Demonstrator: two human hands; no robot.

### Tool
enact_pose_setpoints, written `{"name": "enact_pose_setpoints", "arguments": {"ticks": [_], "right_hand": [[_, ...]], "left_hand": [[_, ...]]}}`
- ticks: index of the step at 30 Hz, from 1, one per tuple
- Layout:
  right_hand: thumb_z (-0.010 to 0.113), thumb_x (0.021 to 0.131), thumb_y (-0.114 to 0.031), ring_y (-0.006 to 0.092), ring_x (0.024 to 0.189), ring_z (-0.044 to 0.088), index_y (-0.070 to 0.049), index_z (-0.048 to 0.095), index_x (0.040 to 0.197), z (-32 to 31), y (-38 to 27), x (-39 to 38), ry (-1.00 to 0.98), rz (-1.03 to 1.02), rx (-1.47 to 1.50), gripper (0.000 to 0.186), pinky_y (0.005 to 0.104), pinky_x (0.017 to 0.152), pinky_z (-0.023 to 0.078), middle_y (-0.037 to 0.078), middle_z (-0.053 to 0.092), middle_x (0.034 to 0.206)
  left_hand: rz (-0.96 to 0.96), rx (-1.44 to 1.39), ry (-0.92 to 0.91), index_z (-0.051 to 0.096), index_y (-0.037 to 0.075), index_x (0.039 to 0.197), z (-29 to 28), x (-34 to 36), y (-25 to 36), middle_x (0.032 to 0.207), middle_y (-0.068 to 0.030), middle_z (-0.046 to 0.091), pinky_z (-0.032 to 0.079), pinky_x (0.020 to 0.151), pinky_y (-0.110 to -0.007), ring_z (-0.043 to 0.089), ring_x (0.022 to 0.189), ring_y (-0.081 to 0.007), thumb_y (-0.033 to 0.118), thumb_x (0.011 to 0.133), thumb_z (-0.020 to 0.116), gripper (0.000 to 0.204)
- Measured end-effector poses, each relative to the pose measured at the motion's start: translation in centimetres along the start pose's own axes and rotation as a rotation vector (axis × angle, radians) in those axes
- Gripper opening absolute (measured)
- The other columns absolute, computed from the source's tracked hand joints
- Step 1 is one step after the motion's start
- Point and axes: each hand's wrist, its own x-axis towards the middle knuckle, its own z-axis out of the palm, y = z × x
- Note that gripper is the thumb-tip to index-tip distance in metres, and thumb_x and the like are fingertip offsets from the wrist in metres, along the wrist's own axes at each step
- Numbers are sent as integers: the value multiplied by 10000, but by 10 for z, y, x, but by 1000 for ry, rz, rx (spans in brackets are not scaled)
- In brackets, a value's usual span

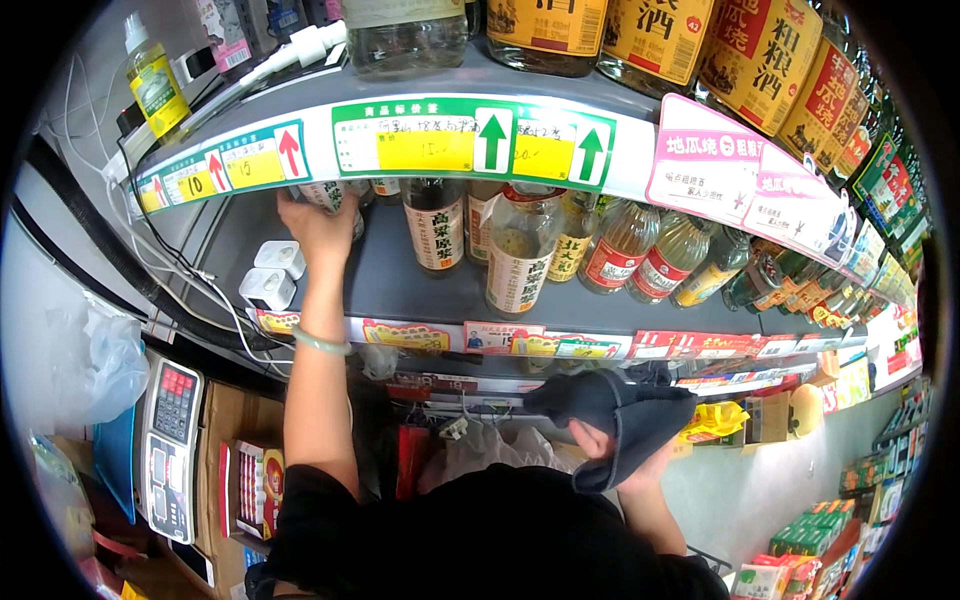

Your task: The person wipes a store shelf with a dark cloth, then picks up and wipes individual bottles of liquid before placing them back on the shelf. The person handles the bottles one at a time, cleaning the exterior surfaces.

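My left hand [315, 228] reaches onto the middle shelf, its fingers wrapped round a bottle with a white label [327, 197], partly hidden under the shelf's price strip. A bangle circles that wrist. My right hand [640, 468] grips a dark grey cloth [610, 410] below the shelf edge at the right. On the shelf [370, 290], a dark bottle [437, 240] and a clear bottle with a cream label [515, 265] stand right of my left hand. A row of smaller bottles [660, 265] continues to the right.
Two white plug blocks [267, 289] and cables lie left of my left arm. An upper shelf holds large bottles [645, 45] and a spray bottle [160, 95]. A weighing scale [170, 450] sits lower left; boxed goods [810, 530] are stacked lower right.
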Motion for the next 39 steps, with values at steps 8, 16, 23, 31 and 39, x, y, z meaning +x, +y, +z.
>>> {"name": "enact_pose_setpoints", "arguments": {"ticks": [8,16,23,31,39], "right_hand": [[444,828,-717,396,1395,264,-172,357,1449,0,-1,-7,-180,-16,-156,831,648,1107,184,129,319,1511],[472,832,-693,385,1374,313,-114,348,1442,1,3,-5,-94,50,-193,850,623,1115,200,144,355,1487],[384,1005,-183,285,1339,395,-36,314,1455,29,29,27,-138,212,-496,478,398,1157,286,177,347,1482],[784,744,-131,236,1384,263,-40,-45,1505,64,81,67,-662,-132,-1071,1129,375,1122,252,153,190,1518],[777,709,-23,137,1039,551,-21,361,1286,94,92,64,-160,-290,-906,712,296,914,454,71,549,1124]], "left_hand": [[-239,-74,-162,422,-110,1128,-6,7,20,1005,-191,621,496,818,-338,630,908,-286,257,719,821,678],[-576,-767,-234,503,-10,1104,-74,-20,60,915,-85,623,497,665,-256,610,770,-127,146,806,735,409],[-724,-859,-351,462,26,1187,-147,-105,113,952,-59,602,519,735,-274,610,859,-135,53,794,717,469],[-442,-49,-590,430,38,1158,-172,-179,175,1019,-192,606,516,740,-399,640,901,-343,184,736,770,561],[137,203,-465,497,-48,1223,-164,-203,178,1117,-176,584,473,785,-423,582,981,-371,182,726,703,585]]}}
